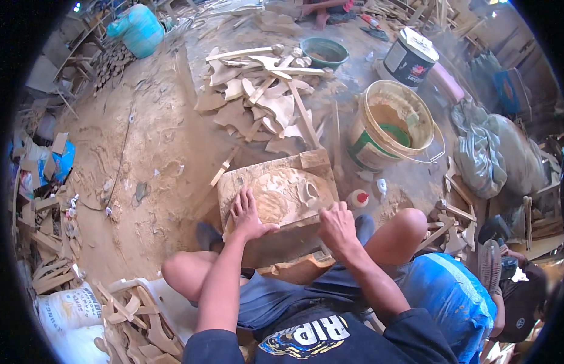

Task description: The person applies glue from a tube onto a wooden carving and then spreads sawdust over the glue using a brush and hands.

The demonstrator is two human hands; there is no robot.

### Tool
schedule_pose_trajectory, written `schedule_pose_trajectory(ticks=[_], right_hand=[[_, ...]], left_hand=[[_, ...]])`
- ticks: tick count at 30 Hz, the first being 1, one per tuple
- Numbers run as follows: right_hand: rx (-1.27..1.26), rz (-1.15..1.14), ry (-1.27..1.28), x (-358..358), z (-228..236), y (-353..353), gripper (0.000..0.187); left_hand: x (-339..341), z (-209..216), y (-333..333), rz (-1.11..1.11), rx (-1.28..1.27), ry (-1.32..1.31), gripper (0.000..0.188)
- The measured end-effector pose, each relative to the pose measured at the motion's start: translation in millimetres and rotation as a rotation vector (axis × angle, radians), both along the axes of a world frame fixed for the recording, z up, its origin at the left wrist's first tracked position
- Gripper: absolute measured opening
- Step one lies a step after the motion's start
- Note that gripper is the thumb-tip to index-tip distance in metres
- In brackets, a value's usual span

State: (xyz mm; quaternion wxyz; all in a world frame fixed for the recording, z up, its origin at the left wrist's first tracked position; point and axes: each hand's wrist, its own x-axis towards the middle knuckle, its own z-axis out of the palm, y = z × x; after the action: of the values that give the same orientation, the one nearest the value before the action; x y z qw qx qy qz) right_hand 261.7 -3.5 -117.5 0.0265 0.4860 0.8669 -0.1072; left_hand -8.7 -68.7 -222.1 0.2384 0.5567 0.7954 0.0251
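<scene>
A thick wooden block (230, 182) lies in front of my knees, its top covered with pale dust or paste. My left hand (248, 217) rests on the block's near left part with its fingers spread. Beside the near right corner, my right hand (338, 227) is closed in a fist; whatever it grips, if anything, is hidden. On the dusty top sits a small curved piece (307, 193), the same pale colour as the dust. A small bottle with a red cap (358, 198) stands just beyond my right hand, and a white nozzle-shaped bottle (382, 188) is near it.
Flat curved wood pieces (251, 100) are heaped beyond the block, with a green basin (324, 53) behind. An open bucket (370, 142) stands to the right, before a dark lidded pail (406, 60). Blue sack (449, 297) lies by my right side; another person (521, 291) sits beyond it.
</scene>
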Motion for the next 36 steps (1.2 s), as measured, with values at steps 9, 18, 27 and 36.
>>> schedule_pose_trajectory(ticks=[9, 18, 27, 36], right_hand=[[0.065, -0.086, 0.012, 0, -46, -1, 0.022], [0.097, -0.003, 0.088, -36, -29, 12, 0.023], [-0.138, -0.041, 0.015, -5, -1, -16, 0.034], [-0.019, -0.100, 0.114, -10, -51, -20, 0.032]], left_hand=[[2, 1, 4, 0.003, -0.018, -0.025, 0.162], [-2, -12, 1, -0.015, 0.009, -0.043, 0.170], [-2, -6, -7, -0.009, 0.032, -0.022, 0.165], [-7, -13, -8, -0.001, -0.005, 0.023, 0.166]])
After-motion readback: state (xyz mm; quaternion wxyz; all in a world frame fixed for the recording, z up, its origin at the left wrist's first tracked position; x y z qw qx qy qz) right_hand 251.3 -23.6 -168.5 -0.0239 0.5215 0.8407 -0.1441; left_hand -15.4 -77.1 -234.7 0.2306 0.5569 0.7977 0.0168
